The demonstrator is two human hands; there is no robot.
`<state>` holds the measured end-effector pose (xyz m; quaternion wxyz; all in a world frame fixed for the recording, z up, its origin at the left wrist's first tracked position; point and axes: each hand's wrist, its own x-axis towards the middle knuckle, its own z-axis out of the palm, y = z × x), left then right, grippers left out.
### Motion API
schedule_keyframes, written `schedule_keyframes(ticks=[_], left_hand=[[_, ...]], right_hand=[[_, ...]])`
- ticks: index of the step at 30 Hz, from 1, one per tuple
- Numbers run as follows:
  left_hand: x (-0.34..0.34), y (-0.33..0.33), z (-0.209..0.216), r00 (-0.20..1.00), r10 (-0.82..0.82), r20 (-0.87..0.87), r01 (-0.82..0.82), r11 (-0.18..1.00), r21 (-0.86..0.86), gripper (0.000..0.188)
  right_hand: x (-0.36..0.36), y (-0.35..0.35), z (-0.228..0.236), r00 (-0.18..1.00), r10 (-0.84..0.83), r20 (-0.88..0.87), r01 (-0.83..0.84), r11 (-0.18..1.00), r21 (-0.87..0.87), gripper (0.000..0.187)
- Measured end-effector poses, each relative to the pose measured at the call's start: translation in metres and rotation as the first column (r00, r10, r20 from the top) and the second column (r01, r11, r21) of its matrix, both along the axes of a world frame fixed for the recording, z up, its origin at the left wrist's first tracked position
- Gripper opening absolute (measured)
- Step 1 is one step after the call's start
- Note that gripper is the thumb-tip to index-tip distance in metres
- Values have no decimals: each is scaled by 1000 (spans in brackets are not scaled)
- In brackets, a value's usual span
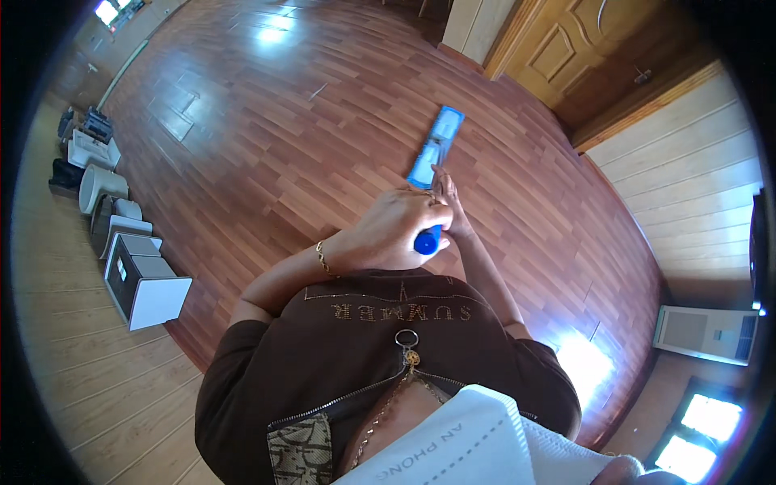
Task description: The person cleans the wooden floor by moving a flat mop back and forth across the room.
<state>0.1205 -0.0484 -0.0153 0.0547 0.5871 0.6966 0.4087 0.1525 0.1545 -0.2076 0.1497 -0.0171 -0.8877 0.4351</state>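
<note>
A flat mop with a blue-edged, pale rectangular head (448, 125) lies against the wooden floor ahead of me. Its handle runs back toward my chest and ends in a round blue cap (427, 242). My left hand (396, 225), with a gold bracelet at the wrist, is closed around the handle just by that cap. Lower on the handle is my right hand (451, 202), curled at the pole with its fingertips toward the mop head. Most of the pole between the hands and the head is hidden or foreshortened.
Brown wood-plank flooring (267, 162) spreads around me. Along the left wall stand a white-and-grey cabinet (153, 279), a white bin (100, 189) and other items. A wooden door (578, 61) is at the far right; a white floor-standing unit (705, 334) stands by the right wall.
</note>
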Motion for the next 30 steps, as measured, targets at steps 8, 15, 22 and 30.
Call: schedule_keyframes(ticks=[8, 15, 22, 30], left_hand=[[-68, -11, 22, 944, -327, -41, 329, 941, 84, 48], [-212, 3, -75, 899, -368, 237, 384, 923, -26, 85], [-274, 5, -187, 978, -162, 134, 209, 818, -536, 68], [-285, 56, -269, 1000, -12, -3, 10, 916, -401, 20]], right_hand=[[6, -80, 71, 999, 30, 43, 28, 378, -925, 55], [-11, -109, 174, 870, -481, -104, 348, 750, -562, 31], [-18, -144, 191, 737, -605, -300, 417, 757, -503, 53], [-22, -132, 181, 701, -581, -414, 458, 811, -364, 41]])
